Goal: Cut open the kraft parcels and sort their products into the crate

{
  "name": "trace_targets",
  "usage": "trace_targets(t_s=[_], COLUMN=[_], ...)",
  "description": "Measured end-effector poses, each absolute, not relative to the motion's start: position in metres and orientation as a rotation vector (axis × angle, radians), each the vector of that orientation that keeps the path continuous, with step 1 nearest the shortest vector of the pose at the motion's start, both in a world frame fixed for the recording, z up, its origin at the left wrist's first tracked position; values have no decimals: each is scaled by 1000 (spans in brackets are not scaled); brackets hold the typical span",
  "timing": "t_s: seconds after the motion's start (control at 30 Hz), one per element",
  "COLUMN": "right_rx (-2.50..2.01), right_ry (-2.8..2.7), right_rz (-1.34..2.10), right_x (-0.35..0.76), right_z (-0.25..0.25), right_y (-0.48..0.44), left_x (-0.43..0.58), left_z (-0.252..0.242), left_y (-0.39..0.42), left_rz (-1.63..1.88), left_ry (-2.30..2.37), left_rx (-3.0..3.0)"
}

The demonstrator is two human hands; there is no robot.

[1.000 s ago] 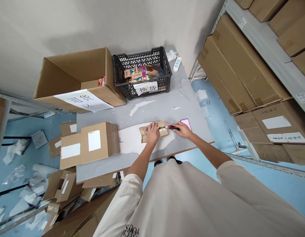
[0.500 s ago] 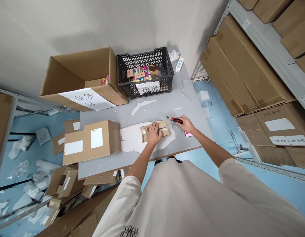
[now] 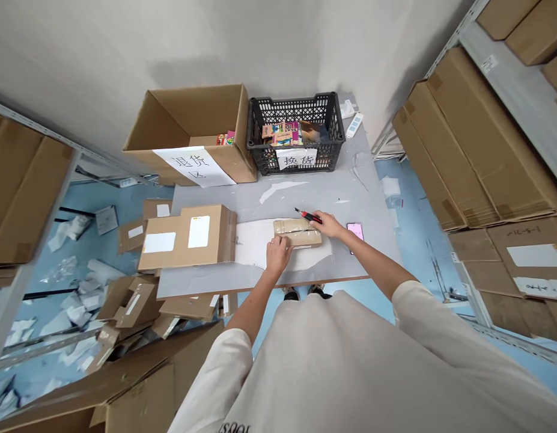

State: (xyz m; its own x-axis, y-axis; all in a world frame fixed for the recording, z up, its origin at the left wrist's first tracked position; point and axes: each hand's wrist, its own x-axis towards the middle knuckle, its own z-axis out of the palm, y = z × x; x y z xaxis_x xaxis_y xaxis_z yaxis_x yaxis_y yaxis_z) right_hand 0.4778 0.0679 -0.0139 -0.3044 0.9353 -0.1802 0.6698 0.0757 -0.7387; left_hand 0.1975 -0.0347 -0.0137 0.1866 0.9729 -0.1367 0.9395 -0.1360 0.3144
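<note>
A small, flat cardboard box (image 3: pixel 300 239) with shiny tape across its top lies on a white sheet (image 3: pixel 251 237) on the table. Its top shows a dark lengthwise gap between the flaps. My left hand (image 3: pixel 278 254) grips the box's near left side, fingers bent over the edge. In my right hand (image 3: pixel 328 225) is a red and black utility knife (image 3: pixel 310 217), held above the far right corner of the box. The knife's blade points away to the left, apart from the cardboard.
A phone (image 3: pixel 355 230) lies right of my right hand. Taped cardboard boxes (image 3: pixel 181 249) stand to the left. Behind are a large open carton (image 3: pixel 147 129) and a black plastic crate (image 3: pixel 296 108) holding small colourful packs. Shelves with cartons (image 3: pixel 490 144) flank the table.
My left hand has slid from flat on top of the box to its near left side. My right hand has brought the knife in over the box's right end. The view has shifted.
</note>
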Motion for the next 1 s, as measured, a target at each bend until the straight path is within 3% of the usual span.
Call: trace_targets(t_s=[0.23,0.57,1.0], right_rx=[-1694,-1571,-2079], right_ry=[-1935,-1483,-1442], right_rz=[1075,1607,1163], right_x=[483,470,504], right_z=[-15,-28,-48], right_y=[36,2,1], left_x=[200,190,273], left_z=[-22,-26,10], left_y=[-17,12,5], left_rz=[365,536,9], left_ry=[1833,1629,1834], left_rx=[1873,1908,2078])
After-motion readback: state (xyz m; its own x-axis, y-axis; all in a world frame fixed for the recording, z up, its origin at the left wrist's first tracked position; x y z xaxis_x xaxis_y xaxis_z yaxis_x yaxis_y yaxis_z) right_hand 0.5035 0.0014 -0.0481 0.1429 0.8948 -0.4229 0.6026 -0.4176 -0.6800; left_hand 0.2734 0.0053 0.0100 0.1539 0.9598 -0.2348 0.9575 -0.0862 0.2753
